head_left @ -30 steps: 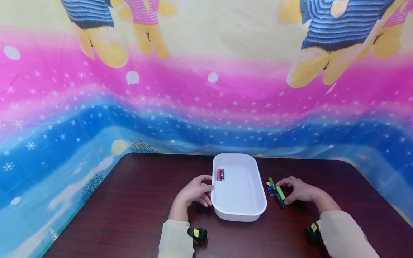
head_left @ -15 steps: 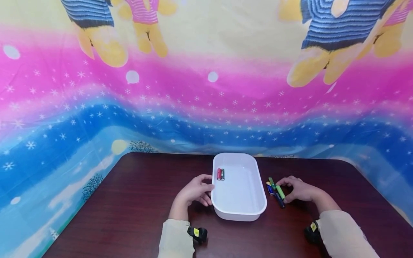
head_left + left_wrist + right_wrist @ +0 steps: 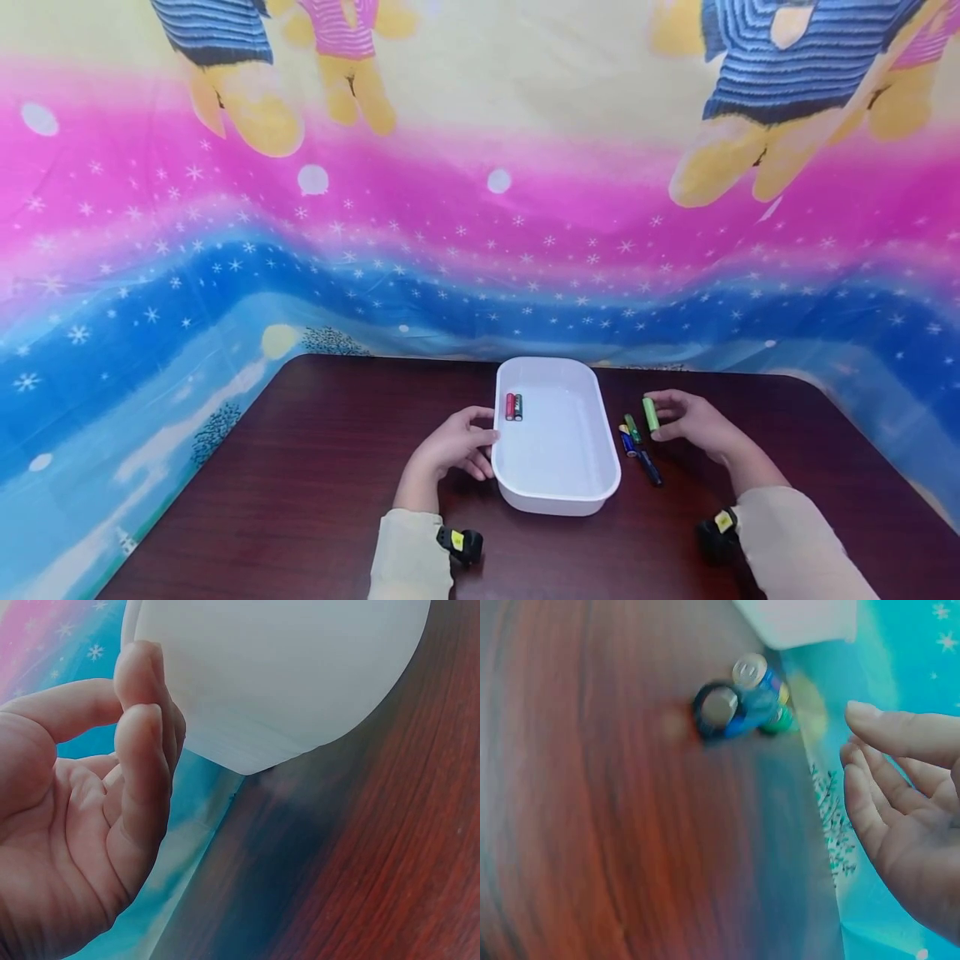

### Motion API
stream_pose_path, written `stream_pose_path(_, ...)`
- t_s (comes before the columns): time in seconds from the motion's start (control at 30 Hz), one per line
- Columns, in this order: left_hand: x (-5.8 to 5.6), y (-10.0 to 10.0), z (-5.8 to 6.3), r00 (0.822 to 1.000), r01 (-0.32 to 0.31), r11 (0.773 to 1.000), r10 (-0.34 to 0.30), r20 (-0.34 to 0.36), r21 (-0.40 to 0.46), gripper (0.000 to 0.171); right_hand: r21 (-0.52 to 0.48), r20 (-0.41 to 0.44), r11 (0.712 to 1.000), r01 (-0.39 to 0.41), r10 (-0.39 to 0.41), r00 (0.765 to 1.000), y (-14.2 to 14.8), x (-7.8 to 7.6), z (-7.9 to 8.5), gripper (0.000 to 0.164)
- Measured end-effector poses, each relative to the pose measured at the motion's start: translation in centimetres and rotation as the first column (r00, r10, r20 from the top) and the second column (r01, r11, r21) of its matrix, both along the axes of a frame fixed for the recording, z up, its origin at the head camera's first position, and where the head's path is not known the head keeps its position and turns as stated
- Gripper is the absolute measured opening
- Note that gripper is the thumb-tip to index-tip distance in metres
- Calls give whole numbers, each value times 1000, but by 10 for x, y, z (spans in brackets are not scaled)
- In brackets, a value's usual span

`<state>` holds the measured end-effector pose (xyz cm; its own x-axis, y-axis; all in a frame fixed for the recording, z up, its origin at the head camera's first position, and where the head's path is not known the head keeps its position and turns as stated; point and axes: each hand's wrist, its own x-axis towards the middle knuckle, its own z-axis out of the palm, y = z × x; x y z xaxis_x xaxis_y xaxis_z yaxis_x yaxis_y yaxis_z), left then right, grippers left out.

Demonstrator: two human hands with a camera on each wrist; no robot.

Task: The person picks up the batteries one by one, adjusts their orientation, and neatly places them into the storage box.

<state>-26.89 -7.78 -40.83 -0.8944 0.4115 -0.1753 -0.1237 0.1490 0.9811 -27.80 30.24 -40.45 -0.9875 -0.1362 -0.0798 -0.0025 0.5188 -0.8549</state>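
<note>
In the head view my left hand [image 3: 453, 446] holds the left rim of a white plastic tray [image 3: 558, 505], thumb on the edge and fingers along the outside. My right hand [image 3: 697, 425] pinches a light green battery [image 3: 650, 414] between thumb and fingers, right of the tray; the right wrist view does not show this battery. Below and left of it lie a darker green battery [image 3: 633, 428], a blue battery [image 3: 627, 440] and a dark battery [image 3: 650, 468]. Inside the tray, a red battery [image 3: 510, 407] and a dark green battery [image 3: 518, 407] lie side by side.
The dark wooden table [image 3: 315, 467] carries the tray near its far edge. Behind hangs a printed curtain [image 3: 420, 208] with snowflakes and cartoon bears. Each wrist wears a black camera, such as the left one [image 3: 461, 545].
My right hand has lifted the light green battery from the group and moved it away toward the table's far side. The left hand and the tray have stayed in place.
</note>
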Motion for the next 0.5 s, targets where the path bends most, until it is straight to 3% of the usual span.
stream_pose_path(0.23, -2, 0, -4, 1000, -1, 1000, 1, 10, 2, 47, -240, 56, 970, -45, 60, 997, -3, -1, 6, 69)
stream_pose_path(0.5, -1, 0, -2, 1000, -5, 1000, 5, 13, 2, 46, -514, 69, 854, -84, 138, 988, -3, -1, 7, 67)
